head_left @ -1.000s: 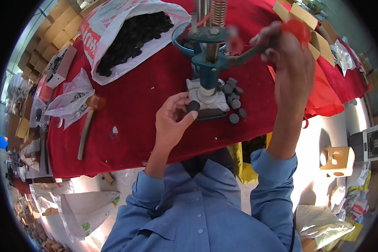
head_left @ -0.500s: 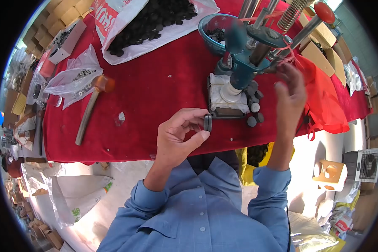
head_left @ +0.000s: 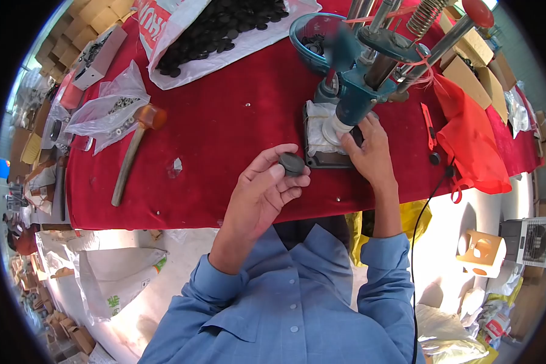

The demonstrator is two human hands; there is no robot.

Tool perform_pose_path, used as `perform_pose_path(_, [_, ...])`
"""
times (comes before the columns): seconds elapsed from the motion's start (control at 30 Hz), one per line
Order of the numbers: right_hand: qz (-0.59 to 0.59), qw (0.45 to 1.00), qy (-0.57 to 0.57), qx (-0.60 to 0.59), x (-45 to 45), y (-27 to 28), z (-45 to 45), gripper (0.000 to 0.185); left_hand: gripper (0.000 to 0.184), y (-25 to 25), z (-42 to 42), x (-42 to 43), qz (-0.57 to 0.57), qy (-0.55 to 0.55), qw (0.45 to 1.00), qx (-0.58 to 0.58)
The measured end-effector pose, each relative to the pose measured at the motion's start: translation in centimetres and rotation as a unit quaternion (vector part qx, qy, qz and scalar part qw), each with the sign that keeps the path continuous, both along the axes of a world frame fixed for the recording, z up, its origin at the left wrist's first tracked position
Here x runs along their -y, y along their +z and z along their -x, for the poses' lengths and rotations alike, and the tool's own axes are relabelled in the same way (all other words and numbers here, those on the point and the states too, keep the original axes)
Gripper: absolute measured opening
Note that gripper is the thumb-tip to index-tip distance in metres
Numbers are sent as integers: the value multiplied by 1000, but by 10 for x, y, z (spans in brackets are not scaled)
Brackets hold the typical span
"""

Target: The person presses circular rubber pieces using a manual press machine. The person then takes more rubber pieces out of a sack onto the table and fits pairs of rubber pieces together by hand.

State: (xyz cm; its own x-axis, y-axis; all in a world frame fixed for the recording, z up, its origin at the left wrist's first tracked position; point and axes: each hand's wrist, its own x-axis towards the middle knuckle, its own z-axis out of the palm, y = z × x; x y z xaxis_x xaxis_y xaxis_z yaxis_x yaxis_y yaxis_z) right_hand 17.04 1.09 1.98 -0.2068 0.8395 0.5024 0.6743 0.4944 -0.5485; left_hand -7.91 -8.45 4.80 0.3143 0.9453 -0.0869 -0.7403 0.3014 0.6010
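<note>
My left hand [head_left: 258, 197] is closed on a dark round disc [head_left: 292, 164], pinched between thumb and fingers with its flat face showing. Just left of the bench press base [head_left: 333, 161], that hand is held above the red cloth. My right hand [head_left: 373, 155] reaches beside the green hand press [head_left: 358, 100], thumb and fingers apart. Its thumb is close to the white round press foot [head_left: 332, 130], which is over a white cloth pad [head_left: 316, 124]. The hand covers the spot where small discs lay, so most of them are hidden.
A white sack [head_left: 164, 76] holds many black discs. Nearby are a teal bowl [head_left: 297, 45], a mallet [head_left: 130, 158], a plastic bag of small metal parts [head_left: 106, 124], a red cutter [head_left: 429, 126] and a red bag [head_left: 476, 145]. A black cable [head_left: 414, 255] hangs over the front edge.
My right hand has moved left and down from the right of the press to beside its foot. My left hand has turned the disc from edge-on to face-up.
</note>
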Motion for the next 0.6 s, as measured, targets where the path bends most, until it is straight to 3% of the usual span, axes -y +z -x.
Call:
perform_pose_path(0.27, [-5, 993, -120, 21, 14, 0, -27, 38, 45, -9, -6, -4, 113, -50, 982, 143])
perform_pose_path(0.33, [-37, 988, -148, -27, 22, 5, -28, 35, 47, -13, -8, -6, 116, -66, 978, 159])
perform_pose_path(0.4, [7, 978, -149, -147, 43, 17, -15, 32, 48, -15, -11, -7, 118, -78, 976, 163])
perform_pose_path(0.5, [95, 948, -62, -299, 72, 20, 3, 25, 45, -15, -15, -9, 78, -77, 990, 91])
perform_pose_path(0.6, [157, 914, 28, -374, 94, 30, 30, 26, 39, -3, -24, -3, -18, -1, 989, -145])
